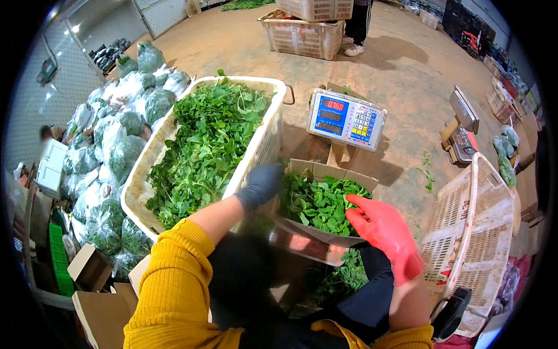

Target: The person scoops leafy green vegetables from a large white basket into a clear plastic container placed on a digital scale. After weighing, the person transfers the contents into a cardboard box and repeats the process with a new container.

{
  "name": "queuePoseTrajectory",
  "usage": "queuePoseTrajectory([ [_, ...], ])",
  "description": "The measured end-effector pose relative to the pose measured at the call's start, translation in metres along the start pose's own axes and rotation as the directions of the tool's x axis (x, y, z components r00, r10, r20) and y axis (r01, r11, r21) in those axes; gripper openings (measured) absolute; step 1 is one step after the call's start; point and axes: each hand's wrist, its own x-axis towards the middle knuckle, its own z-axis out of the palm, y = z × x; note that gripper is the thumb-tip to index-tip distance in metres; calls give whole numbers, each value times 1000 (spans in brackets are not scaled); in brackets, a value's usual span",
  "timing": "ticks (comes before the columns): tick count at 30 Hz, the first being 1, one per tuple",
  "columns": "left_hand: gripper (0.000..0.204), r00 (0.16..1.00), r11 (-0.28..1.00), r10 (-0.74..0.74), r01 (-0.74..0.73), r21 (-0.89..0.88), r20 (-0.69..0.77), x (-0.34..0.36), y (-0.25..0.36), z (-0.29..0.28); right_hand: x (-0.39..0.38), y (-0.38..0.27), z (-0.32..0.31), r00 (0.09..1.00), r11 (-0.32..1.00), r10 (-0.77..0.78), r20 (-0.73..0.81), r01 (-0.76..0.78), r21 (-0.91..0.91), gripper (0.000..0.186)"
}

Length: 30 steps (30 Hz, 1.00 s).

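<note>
A cardboard box (374, 187) full of leafy green stems (325, 200) stands before me on a scale's metal pan (302, 241). My right hand (383, 232), in a red rubber glove, is at the box's right side, fingers apart at the edge of the leaves. My left hand (263, 184), in a dark grey glove, is between the box and a big whitish plastic crate (272, 131); its fingers are blurred and partly hidden. Loose greens (215, 139) heap up in that crate. Beyond the box, the scale's display (347, 119) is lit.
Filled clear bags of greens (122, 139) pile up at the left. An upright plastic crate (465, 232) stands close on my right, near a second scale (465, 122). More greens (349, 276) lie below the box. A person (357, 23) stands beside stacked crates (302, 38) far ahead.
</note>
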Motion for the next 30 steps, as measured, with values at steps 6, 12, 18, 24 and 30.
queuePoseTrajectory([
  [6, 19, 961, 964, 256, -245, -105, 102, 1, 58, -15, 6, 23, 5, 998, 999, -26, -51, 27, 20, 36],
  [12, 26, 924, 929, 370, -369, 29, -96, 38, 35, 105, 0, -1, -9, 996, 999, 43, 80, -43, -10, 36],
  [18, 20, 924, 936, 352, -349, -42, 150, 28, 91, 33, -4, -7, -26, 987, 990, 130, 99, -134, 37, 33],
  [24, 30, 664, 456, 745, -575, -679, -61, 7, 122, 62, -9, 10, -20, 964, 974, -224, -141, 225, -11, 32],
  [30, 36, 555, 636, 755, -491, -596, 349, 33, 114, 197, -9, 15, -22, 958, 972, -236, -161, 233, -33, 35],
])
